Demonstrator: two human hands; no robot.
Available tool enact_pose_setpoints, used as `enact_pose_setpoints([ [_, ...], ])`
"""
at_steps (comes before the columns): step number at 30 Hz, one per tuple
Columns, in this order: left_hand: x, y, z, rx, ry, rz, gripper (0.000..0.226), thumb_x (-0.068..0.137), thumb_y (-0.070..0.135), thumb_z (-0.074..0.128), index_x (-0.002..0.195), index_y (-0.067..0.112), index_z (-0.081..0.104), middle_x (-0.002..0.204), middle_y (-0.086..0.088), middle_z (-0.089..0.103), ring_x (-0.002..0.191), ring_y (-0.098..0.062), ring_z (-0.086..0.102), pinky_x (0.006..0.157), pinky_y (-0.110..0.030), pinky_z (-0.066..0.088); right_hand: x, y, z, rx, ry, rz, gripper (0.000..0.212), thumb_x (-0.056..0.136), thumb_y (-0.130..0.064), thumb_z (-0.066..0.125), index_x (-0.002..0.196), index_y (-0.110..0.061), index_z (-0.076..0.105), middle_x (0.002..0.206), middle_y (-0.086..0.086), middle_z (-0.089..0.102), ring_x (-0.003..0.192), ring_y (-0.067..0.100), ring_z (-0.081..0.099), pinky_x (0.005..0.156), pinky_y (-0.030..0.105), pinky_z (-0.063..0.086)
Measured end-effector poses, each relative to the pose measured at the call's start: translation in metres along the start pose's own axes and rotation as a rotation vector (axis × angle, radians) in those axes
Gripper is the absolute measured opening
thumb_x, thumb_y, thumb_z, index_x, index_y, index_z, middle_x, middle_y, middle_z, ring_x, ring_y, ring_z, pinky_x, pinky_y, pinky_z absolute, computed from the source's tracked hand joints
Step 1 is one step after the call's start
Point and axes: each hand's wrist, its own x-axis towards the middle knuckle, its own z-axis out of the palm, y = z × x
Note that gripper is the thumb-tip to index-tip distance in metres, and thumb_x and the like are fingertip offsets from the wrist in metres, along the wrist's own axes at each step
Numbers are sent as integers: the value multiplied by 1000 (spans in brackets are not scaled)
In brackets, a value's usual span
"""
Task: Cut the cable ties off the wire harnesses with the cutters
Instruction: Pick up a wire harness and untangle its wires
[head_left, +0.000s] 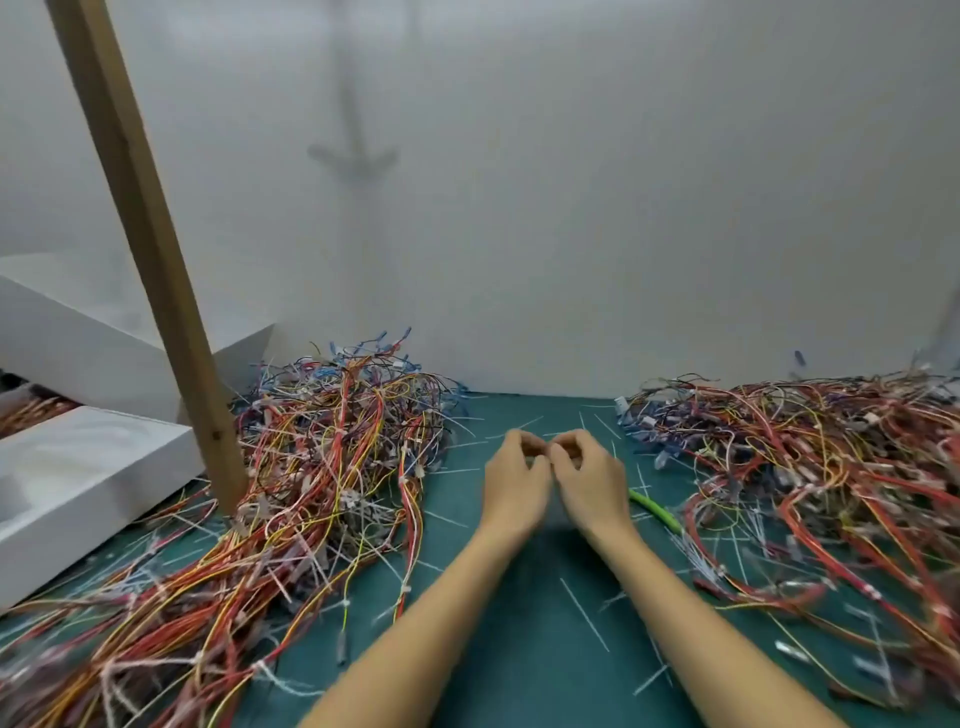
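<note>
My left hand (514, 483) and my right hand (589, 480) meet over the middle of the green mat (524, 639). Their fingers are curled and the fingertips touch each other. I see nothing between them, though the view is blurred there. A green handle (655, 511), apparently of the cutters, lies on the mat just right of my right hand, its far end under the wires. A big tangle of red, yellow and blue wire harnesses (322, 478) with white cable ties is heaped on the left. A second tangle (810, 478) is spread on the right.
Several cut white cable ties (584, 616) lie scattered over the mat. A slanted wooden post (156, 260) stands in the left heap. White foam trays (78, 467) sit at the far left. A white wall closes off the back.
</note>
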Motion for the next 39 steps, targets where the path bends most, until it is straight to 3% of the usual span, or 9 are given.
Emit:
enact_pose_setpoints([
  [6, 9, -25, 0, 42, 179, -41, 21, 88, 4, 49, 103, 13, 59, 107, -2, 66, 102, -23, 61, 91, -35, 47, 5, 11, 22, -230, -24, 43, 15, 93, -22, 54, 105, -16, 62, 106, 4, 68, 98, 27, 61, 78, 34, 46],
  [11, 24, -21, -13, 169, 204, 115, 25, 88, 2, 47, 108, 12, 58, 110, -2, 63, 105, -21, 58, 93, -35, 44, 11, 28, 20, -590, -49, -104, 25, 93, -13, 51, 118, -13, 55, 118, 9, 60, 111, 27, 47, 90, 36, 40],
  [15, 51, 0, -47, 345, 280, 243, 24, 92, 7, 49, 113, 11, 59, 115, -5, 62, 110, -20, 54, 93, -34, 43, 19, 39, 7, -795, -66, -37, 29, 93, -23, 58, 121, -20, 53, 127, 3, 56, 118, 26, 47, 94, 38, 40],
  [20, 86, 26, -102, 717, 420, 64, 33, 92, 20, 49, 123, 12, 56, 128, -10, 55, 121, -28, 46, 98, -42, 37, 26, 49, -7, -852, -27, 89, 31, 93, -19, 58, 124, -18, 54, 131, 5, 55, 120, 27, 47, 94, 39, 41],
  [24, 98, 26, -140, 941, 428, -60, 43, 93, 22, 55, 130, 2, 45, 135, -20, 47, 127, -36, 41, 102, -46, 38, 29, 49, -10, -908, 7, 125, 36, 93, -26, 58, 128, -17, 53, 133, 5, 56, 123, 28, 44, 97, 40, 39],
  [29, 102, 12, -162, 930, 409, -173, 61, 87, 7, 65, 136, -6, 31, 137, -27, 37, 128, -41, 39, 93, -48, 48, 26, 40, 6, -904, -10, -79, 32, 95, -31, 49, 125, -21, 53, 127, 0, 59, 119, 23, 45, 96, 38, 36],
  [31, 105, 11, -163, 980, 355, -210, 57, 87, 8, 66, 134, -6, 37, 134, -27, 43, 126, -42, 42, 91, -49, 49, 24, 39, 9, -885, -33, -132, 29, 96, -30, 46, 123, -22, 54, 124, -1, 60, 118, 22, 46, 94, 38, 36],
  [35, 112, 22, -172, 1240, 216, -196, 22, 88, 9, 59, 110, 6, 64, 111, -17, 64, 108, -35, 60, 77, -39, 51, 20, 44, 7, -827, -43, -151, 26, 96, -28, 44, 119, -24, 56, 119, -4, 62, 116, 20, 46, 96, 37, 35],
  [39, 121, 35, -188, 1212, 134, -178, 25, 90, 9, 52, 112, 2, 60, 114, -24, 61, 99, -34, 59, 78, -38, 51, 19, 47, 2, -746, -24, -136, 24, 96, -26, 43, 116, -24, 57, 116, -6, 62, 113, 18, 47, 95, 36, 37],
])
